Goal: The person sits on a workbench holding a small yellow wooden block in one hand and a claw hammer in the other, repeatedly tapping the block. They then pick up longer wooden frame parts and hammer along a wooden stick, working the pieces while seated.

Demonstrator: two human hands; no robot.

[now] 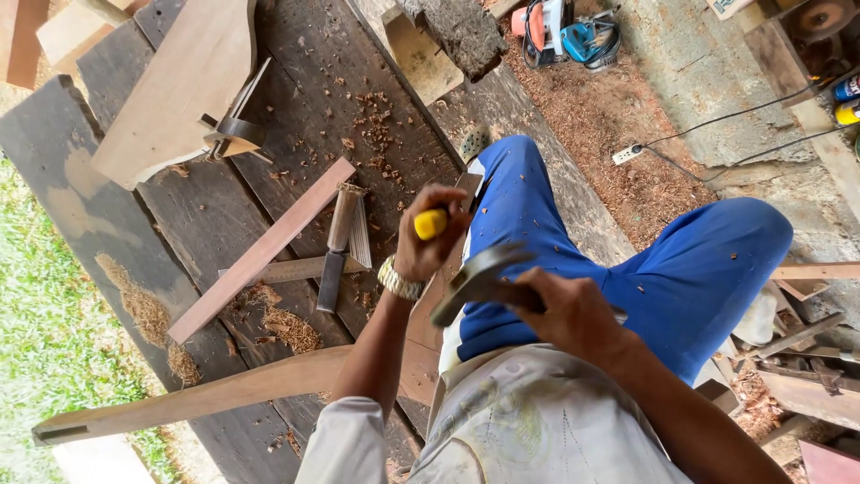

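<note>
Chisel [431, 223] sits gripped in my left hand [428, 244]; my right hand [573, 314] clasps the hammer [475, 280]. I'd keep the chisel steady and strike squarely.

Yellow-handled chisel [431, 223] upright; hammer [479, 280] blurred

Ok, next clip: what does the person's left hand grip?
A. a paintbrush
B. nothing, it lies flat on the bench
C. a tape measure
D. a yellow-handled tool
D: the left hand is closed around a yellow handle held upright over the wooden piece, while the right hand holds a hammer beside it.
</note>
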